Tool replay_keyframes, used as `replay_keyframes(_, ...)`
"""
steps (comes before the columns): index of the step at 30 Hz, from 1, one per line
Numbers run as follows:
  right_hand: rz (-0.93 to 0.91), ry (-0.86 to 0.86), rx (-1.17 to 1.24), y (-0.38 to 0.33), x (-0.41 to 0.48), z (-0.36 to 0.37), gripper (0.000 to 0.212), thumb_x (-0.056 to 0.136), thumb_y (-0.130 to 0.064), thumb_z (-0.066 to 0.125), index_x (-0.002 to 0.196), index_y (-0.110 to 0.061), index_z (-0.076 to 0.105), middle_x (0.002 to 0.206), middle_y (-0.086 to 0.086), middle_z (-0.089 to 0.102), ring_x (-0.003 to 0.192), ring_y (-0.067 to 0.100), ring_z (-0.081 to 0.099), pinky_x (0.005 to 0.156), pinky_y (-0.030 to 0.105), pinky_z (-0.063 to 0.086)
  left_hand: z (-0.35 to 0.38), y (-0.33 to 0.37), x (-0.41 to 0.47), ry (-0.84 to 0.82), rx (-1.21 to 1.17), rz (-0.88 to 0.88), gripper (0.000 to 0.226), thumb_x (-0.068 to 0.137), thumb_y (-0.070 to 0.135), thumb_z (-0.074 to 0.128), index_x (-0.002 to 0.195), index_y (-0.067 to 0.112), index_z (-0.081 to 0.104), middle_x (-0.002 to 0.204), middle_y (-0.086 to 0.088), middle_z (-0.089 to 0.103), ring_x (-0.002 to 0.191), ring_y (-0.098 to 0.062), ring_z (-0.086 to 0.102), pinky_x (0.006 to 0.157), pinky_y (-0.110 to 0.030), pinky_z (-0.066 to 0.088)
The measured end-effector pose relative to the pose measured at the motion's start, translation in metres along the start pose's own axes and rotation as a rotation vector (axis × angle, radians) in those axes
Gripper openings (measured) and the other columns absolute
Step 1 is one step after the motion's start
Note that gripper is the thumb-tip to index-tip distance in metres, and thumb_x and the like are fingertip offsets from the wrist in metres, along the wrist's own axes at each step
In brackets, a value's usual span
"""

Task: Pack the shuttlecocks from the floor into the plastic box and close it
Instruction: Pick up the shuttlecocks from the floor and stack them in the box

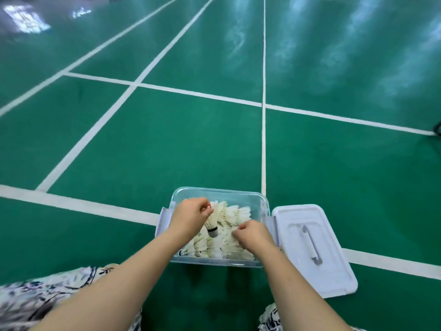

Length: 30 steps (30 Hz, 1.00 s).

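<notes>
Shuttlecock (211, 224): we've got one pinched by its feathers in our left hand (191, 217), cork pointing down, right over the plastic box (218, 194).
Shuttlecocks in box (235, 215): a big white pile lying flat inside, pretty much filling it.
Right hand (254, 234): down in the box on the pile, fingers curled; can't tell if it's actually gripping anything.
Plastic box: clear, open, sitting on the green floor (143, 151) across a white court line (78, 204).
Lid (334, 271): white, handle up, flat on the floor just right of the box.
Patterned clothing (35, 295): ours, at the near edge, nearer us than the box.
</notes>
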State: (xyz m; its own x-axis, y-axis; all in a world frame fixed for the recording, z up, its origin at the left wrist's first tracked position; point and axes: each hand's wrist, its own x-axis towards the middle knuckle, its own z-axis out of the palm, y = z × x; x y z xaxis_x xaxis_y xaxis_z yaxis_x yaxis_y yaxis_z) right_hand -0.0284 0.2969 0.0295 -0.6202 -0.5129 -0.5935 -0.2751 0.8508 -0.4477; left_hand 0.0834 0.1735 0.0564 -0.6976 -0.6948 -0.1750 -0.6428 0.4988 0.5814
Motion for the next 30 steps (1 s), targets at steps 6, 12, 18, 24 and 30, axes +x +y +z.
replay_keyframes(6,0.012,-0.100,-0.074,0.006,0.006,0.022,0.026,0.084,-0.024,0.056,0.059,-0.017,0.062,0.065,0.000,0.068,0.069,0.019,0.067,0.081,0.032,0.056,0.007,-0.006,0.008,-0.106,0.009,0.038,0.019,0.089,0.026,0.058,0.092,0.012,0.069,0.098,-0.006,0.071,0.094,-0.022,0.059,0.074,-0.028,0.042)
replay_keyframes(12,-0.015,-0.131,-0.117,0.002,0.000,0.001,0.026,0.083,-0.040,0.064,0.080,-0.014,0.066,0.076,-0.001,0.069,0.067,0.016,0.061,0.061,0.024,0.044,0.011,0.003,0.006,-0.191,0.157,0.162,0.022,0.090,0.030,0.055,0.100,0.016,0.068,0.105,-0.005,0.066,0.108,-0.024,0.049,0.088,-0.032,0.038)
replay_keyframes(18,-0.292,0.072,0.018,-0.015,-0.007,-0.036,0.053,0.075,-0.038,0.074,0.123,-0.026,0.056,0.126,-0.002,0.054,0.115,0.017,0.053,0.086,0.027,0.042,0.002,0.021,0.004,-0.161,0.174,0.242,0.022,0.089,0.029,0.056,0.102,0.019,0.069,0.108,-0.006,0.062,0.110,-0.025,0.044,0.092,-0.030,0.033)
replay_keyframes(24,-0.402,0.305,-0.102,-0.013,-0.014,-0.031,0.023,0.083,-0.038,0.064,0.091,-0.019,0.075,0.103,-0.007,0.056,0.113,0.016,0.044,0.094,0.031,0.038,-0.004,0.028,0.004,-0.007,-0.043,0.239,0.025,0.085,0.025,0.063,0.109,0.018,0.067,0.118,-0.007,0.058,0.117,-0.024,0.046,0.099,-0.030,0.033)
replay_keyframes(30,-0.207,0.331,-0.434,-0.007,-0.027,-0.014,0.026,0.084,-0.018,0.044,0.088,-0.013,0.069,0.102,0.008,0.066,0.097,0.030,0.056,0.078,0.030,0.043,0.000,0.001,0.005,-0.268,0.131,0.024,0.032,0.088,0.027,0.059,0.119,0.019,0.058,0.126,-0.005,0.058,0.111,-0.022,0.056,0.089,-0.029,0.044)
